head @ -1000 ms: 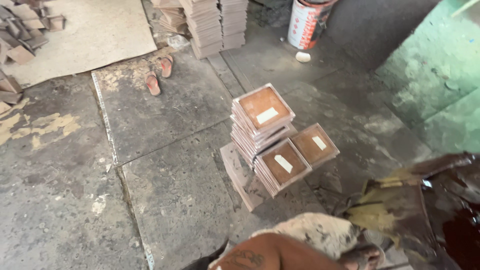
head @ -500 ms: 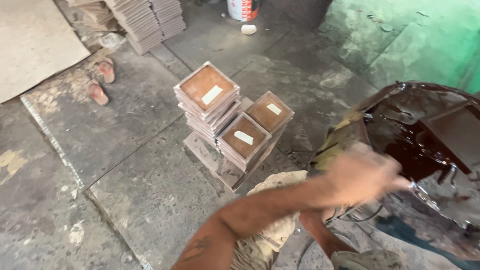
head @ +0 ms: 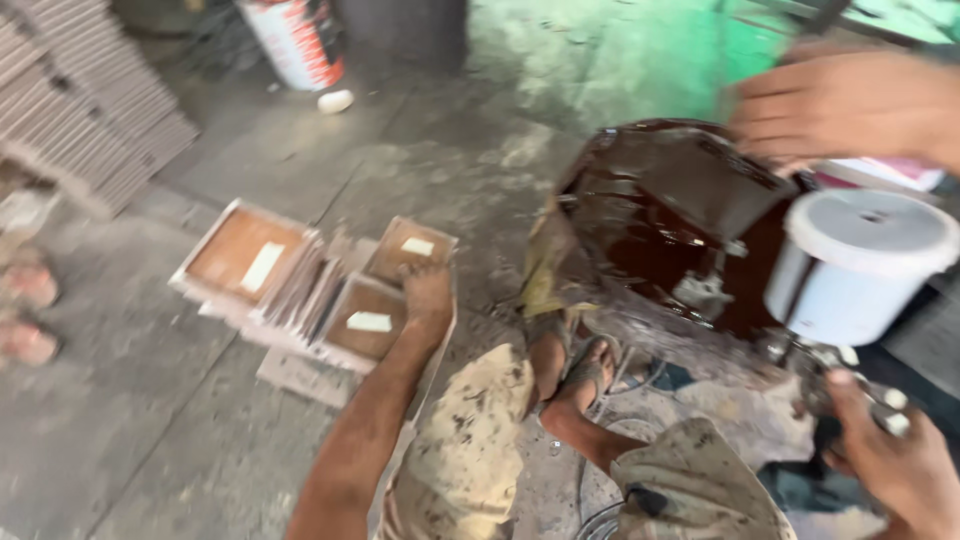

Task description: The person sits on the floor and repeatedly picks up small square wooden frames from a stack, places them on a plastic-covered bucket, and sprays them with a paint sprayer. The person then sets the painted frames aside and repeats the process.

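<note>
My left hand (head: 428,300) reaches out to low stacks of brown framed tiles (head: 250,262) on the floor. Its fingers curl over the edge of the near tile (head: 365,322), which has a white label. At the bottom right, my right hand (head: 890,455) is closed around the handle of a spray gun with a white cup (head: 858,262) on top. Another person's hand (head: 840,100) hovers at the top right, blurred, above a dark stained tray (head: 680,215).
A red and white bucket (head: 298,40) stands at the back. Tall piles of tiles (head: 80,110) fill the top left, with sandals (head: 28,310) below them. My sandalled foot (head: 590,370) rests beside the tray. A green wall (head: 640,60) is behind.
My left arm has swung back from the dark tray to the tile stacks. The view has turned right, and the spray gun, my right hand and another person's hand now show.
</note>
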